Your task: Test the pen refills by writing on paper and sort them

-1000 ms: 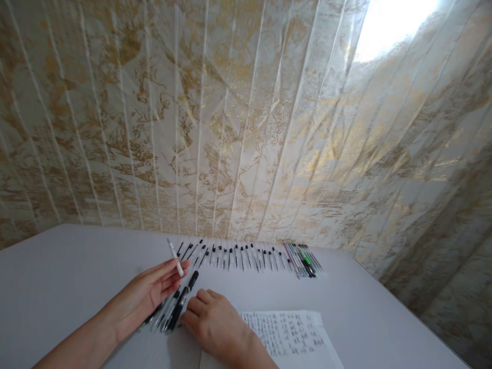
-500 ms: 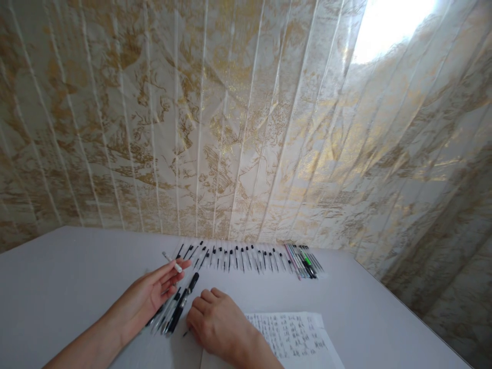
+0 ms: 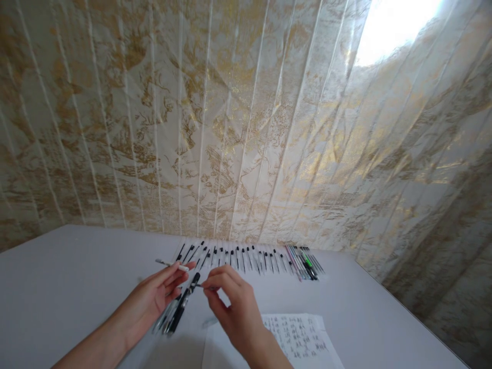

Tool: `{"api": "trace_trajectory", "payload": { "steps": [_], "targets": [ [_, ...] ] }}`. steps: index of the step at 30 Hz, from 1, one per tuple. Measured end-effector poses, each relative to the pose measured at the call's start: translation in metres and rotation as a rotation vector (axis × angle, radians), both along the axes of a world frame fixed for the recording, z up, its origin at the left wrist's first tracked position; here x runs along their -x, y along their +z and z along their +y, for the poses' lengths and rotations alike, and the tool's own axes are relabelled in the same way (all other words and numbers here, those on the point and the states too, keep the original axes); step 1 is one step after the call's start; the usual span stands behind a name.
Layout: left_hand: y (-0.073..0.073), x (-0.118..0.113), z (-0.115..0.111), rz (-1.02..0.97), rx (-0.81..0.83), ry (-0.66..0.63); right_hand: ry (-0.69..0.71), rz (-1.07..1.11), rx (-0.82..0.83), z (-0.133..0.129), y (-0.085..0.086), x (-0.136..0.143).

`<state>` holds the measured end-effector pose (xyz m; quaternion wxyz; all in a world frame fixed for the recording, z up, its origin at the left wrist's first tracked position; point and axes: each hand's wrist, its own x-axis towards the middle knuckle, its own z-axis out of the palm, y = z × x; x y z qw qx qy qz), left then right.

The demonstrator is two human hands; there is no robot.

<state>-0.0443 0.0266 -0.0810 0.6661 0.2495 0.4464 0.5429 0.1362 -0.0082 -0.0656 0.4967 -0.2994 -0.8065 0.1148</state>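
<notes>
The left hand (image 3: pixel 154 294) pinches a pen (image 3: pixel 173 265) crosswise, its white end toward the right hand (image 3: pixel 238 302), whose fingers (image 3: pixel 223 279) pinch a thin stick (image 3: pixel 199 285) pointing left, just below that end.

Pale, gold-patterned hangings (image 3: pixel 230 143) are rising behind a plain white table (image 3: pixel 96 261) in what is looking like a writing corner of a home, where a long row of pens and pen parts (image 3: pixel 243 260) is lining the far side and a sheet of handwriting (image 3: pixel 300 338) is lying in the foreground
</notes>
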Motion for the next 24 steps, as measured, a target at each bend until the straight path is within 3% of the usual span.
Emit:
{"api": "trace_trajectory", "payload": {
  "steps": [2, 5, 24],
  "targets": [
    [-0.001, -0.002, -0.003, -0.001, -0.010, -0.015, -0.034, 0.201, 0.000, -0.004, 0.007, -0.001],
    [-0.003, -0.004, -0.005, -0.013, -0.026, -0.050, -0.059, 0.297, -0.023, -0.007, 0.013, -0.002],
    [0.005, -0.007, -0.009, -0.200, 0.058, -0.047, -0.058, 0.345, -0.008, -0.006, 0.015, -0.006]
  ]
}}
